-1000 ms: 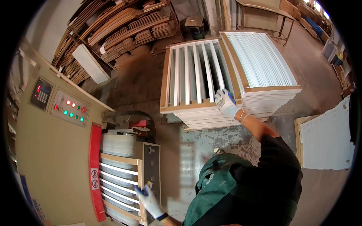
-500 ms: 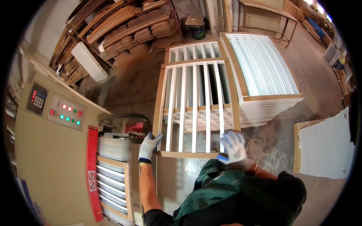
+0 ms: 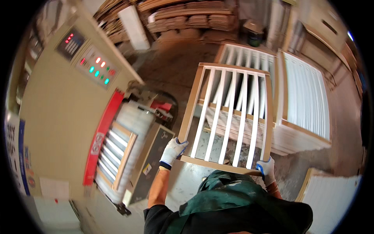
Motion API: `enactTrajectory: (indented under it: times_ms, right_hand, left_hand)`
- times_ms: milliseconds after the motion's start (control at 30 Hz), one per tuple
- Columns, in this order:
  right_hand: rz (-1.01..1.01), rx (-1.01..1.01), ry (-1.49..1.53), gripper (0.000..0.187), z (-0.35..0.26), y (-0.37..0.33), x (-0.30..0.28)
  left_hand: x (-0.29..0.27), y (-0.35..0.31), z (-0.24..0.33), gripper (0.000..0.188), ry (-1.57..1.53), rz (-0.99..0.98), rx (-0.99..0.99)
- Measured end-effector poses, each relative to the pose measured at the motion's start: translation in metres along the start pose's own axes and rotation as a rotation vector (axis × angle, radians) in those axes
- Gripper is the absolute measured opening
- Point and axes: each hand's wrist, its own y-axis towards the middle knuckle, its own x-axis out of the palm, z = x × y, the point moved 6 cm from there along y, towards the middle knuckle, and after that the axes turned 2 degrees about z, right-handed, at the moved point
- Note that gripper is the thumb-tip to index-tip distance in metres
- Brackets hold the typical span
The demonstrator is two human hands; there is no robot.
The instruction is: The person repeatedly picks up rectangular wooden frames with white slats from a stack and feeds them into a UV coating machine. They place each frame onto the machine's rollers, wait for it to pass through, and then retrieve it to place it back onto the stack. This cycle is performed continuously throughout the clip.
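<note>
Workshop. Indicators: machine control panel (image 3: 96, 68), 10 o'clock; shelved boards (image 3: 193, 22), 12 o'clock; stacked slatted frames (image 3: 306, 93), 2 to 3 o'clock.

The left hand (image 3: 174, 151) and right hand (image 3: 267, 171) grip a slatted frame's (image 3: 227, 125) near corners.

The view is evenly lit, with the slatted frame (image 3: 220, 165) rendered bright; the control panel (image 3: 95, 67) at upper left is softened by blur (its lamps glowing), and edges are bent toward the black rim.
</note>
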Motion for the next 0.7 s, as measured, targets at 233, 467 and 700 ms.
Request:
enactTrajectory:
  times_ms: [233,467,700]
  right_hand:
    - [-0.320,-0.020,-0.077,0.021,-0.028,0.015,0.055]
    - [-0.693,-0.151,-0.327,0.053,-0.090,0.025,0.171]
    - [-1.008,-0.229,-0.632,0.060,-0.073,-0.006,0.286]
  left_hand:
    - [-0.028,-0.143,-0.067,0.039,-0.266,0.319,-0.142]
    - [-0.014,-0.273,-0.131,0.024,-0.614,0.645,-0.491]
    - [0.030,-0.379,-0.185,0.019,-0.855,0.880,-0.671]
